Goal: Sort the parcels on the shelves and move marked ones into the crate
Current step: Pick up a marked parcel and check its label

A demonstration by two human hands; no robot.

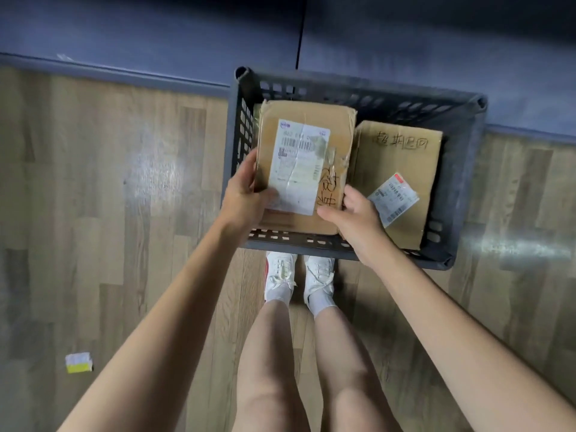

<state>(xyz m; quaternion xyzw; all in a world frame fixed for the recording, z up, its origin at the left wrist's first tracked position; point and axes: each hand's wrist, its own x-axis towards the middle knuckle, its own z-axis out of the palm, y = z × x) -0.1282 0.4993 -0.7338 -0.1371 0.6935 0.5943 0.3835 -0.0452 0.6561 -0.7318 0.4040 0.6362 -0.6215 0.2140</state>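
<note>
Head view, parcel [304, 165] between both hands, seemingly over crate [461, 169]

Left parcel [307, 165], in the crate [464, 169]: white shipping label [297, 166] with barcode; top line partly legible, "802 ... 00", rest blurred. Handwritten black marker characters beside the label, not legible.

Right parcel [399, 169]: handwritten Chinese marker text along the top edge, reads roughly "超期退回". Smaller tilted label [393, 198] with barcode and red corner; print too small to read.
</note>
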